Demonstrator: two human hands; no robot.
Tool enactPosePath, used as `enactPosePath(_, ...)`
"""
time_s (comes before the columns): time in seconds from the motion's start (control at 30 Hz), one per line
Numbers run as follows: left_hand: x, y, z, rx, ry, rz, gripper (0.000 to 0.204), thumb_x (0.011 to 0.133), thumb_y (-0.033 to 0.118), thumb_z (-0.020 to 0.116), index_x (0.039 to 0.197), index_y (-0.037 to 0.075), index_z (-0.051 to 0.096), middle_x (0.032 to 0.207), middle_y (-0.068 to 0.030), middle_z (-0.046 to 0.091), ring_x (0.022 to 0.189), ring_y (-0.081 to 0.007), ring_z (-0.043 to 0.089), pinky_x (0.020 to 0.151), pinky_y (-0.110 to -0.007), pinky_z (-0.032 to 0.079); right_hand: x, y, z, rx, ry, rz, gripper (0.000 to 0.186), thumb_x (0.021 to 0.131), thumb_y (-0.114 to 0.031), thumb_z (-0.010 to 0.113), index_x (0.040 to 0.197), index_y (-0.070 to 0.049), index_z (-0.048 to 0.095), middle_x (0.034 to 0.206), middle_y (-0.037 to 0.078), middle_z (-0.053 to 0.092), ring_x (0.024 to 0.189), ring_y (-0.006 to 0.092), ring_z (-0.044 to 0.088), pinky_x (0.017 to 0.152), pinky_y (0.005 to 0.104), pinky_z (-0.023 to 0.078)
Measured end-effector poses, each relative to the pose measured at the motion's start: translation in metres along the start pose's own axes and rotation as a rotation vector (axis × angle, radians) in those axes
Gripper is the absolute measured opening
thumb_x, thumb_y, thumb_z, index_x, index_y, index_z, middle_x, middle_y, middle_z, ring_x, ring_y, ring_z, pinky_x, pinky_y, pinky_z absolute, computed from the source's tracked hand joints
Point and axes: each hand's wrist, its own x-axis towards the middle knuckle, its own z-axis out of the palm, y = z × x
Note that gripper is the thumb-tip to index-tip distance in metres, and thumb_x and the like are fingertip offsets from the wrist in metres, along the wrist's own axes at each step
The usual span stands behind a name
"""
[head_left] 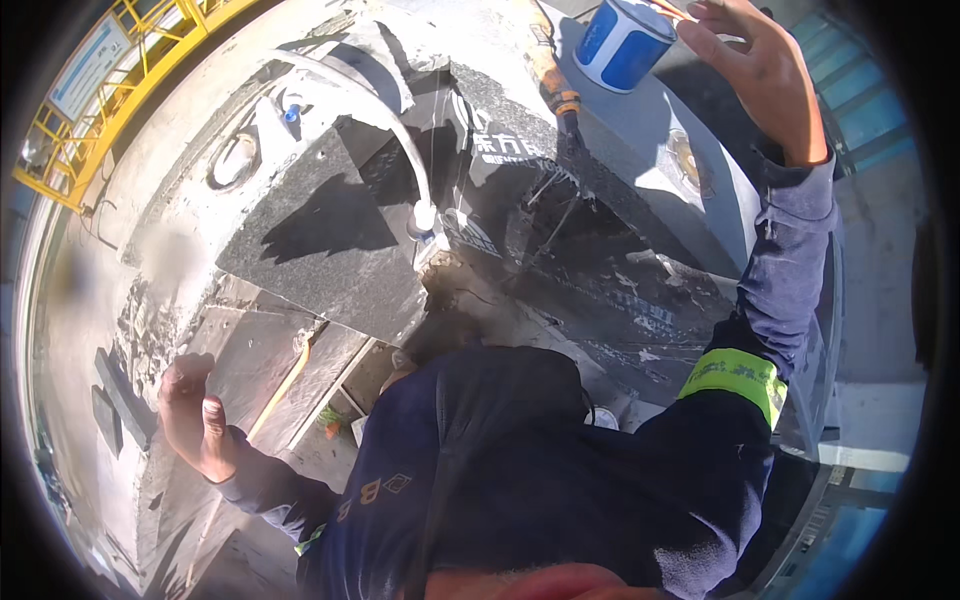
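Note:
My right hand [765, 75] is raised at the upper right, beside a blue and white can [622, 42]. Its thumb and fingers close around a thin orange handle [670, 10], whose far end passes out of the picture by the can's top. Over at the lower left, my left hand [203, 418] has its thumb apart from the fingers and nothing visible in it. Below it lies a dusty grey slab surface. A power tool with an orange body [548, 75] rests on the dark sheeting between the slabs, near the can.
A pale hose [385, 110] arches over dark stone slabs [330, 230] to a white fitting [425, 218]. Printed dark sheeting [640, 310] covers the right side. Yellow railing [140, 85] stands at the upper left. Loose grey strips [122, 400] lie at the left.

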Motion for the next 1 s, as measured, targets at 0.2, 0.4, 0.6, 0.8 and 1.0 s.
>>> enactPosePath(0.2, 0.040, -0.035, 0.001, -0.100, -0.242, 0.084, 0.062, 0.087, 0.035, 0.074, 0.128, -0.006, 0.053, 0.116, -0.0171, 0.059, 0.106, -0.0314, 0.059, 0.096, -0.047, 0.046, -0.099, 0.068, 0.080, -0.197, -0.351, 0.335, 0.087, 0.084, -0.062, 0.065, 0.145, -0.005, 0.041, 0.140, 0.024, 0.050, 0.131, 0.0397, 0.048, 0.109, 0.0437, 0.039)
enactPosePath(0.4, 0.083, 0.012, 0.089, -0.204, -0.518, 0.176, 0.066, 0.080, 0.038, 0.082, 0.125, -0.003, 0.055, 0.114, -0.0164, 0.055, 0.104, -0.0291, 0.058, 0.095, -0.043, 0.047, -0.179, 0.042, 0.107, -0.351, -0.121, 0.209, 0.054, 0.082, -0.023, 0.073, 0.129, -0.004, 0.054, 0.127, 0.018, 0.056, 0.114, 0.0367, 0.055, 0.097, 0.0448, 0.044)
enactPosePath(0.6, 0.133, 0.098, 0.232, 0.023, -0.803, 0.632, 0.051, 0.079, 0.023, 0.081, 0.119, -0.001, 0.061, 0.111, -0.0174, 0.061, 0.102, -0.0280, 0.060, 0.093, -0.040, 0.047, -0.160, 0.042, 0.050, -0.078, 0.115, 0.102, 0.034, 0.074, 0.010, 0.063, 0.105, -0.004, 0.068, 0.100, 0.013, 0.070, 0.088, 0.0318, 0.069, 0.077, 0.0366, 0.056)
enactPosePath(0.8, 0.211, 0.136, 0.420, 0.288, -0.844, 1.036, 0.078, 0.073, 0.023, 0.083, 0.139, 0.004, 0.046, 0.127, -0.0193, 0.055, 0.121, -0.0328, 0.055, 0.105, -0.039, 0.044, -0.051, 0.109, 0.013, 0.101, 0.139, -0.294, 0.027, 0.081, 0.005, 0.066, 0.106, -0.005, 0.070, 0.098, 0.015, 0.071, 0.087, 0.0314, 0.069, 0.077, 0.0340, 0.057)
enactPosePath(1.0, 0.239, 0.141, 0.516, 0.459, -1.103, 0.729, 0.093, 0.066, 0.023, 0.085, 0.145, 0.005, 0.039, 0.135, -0.0216, 0.053, 0.124, -0.0332, 0.055, 0.106, -0.040, 0.045, 0.007, 0.140, 0.032, 0.071, 0.117, -0.451, 0.024, 0.084, 0.003, 0.064, 0.105, -0.005, 0.071, 0.097, 0.015, 0.070, 0.087, 0.0314, 0.068, 0.079, 0.0361, 0.055)
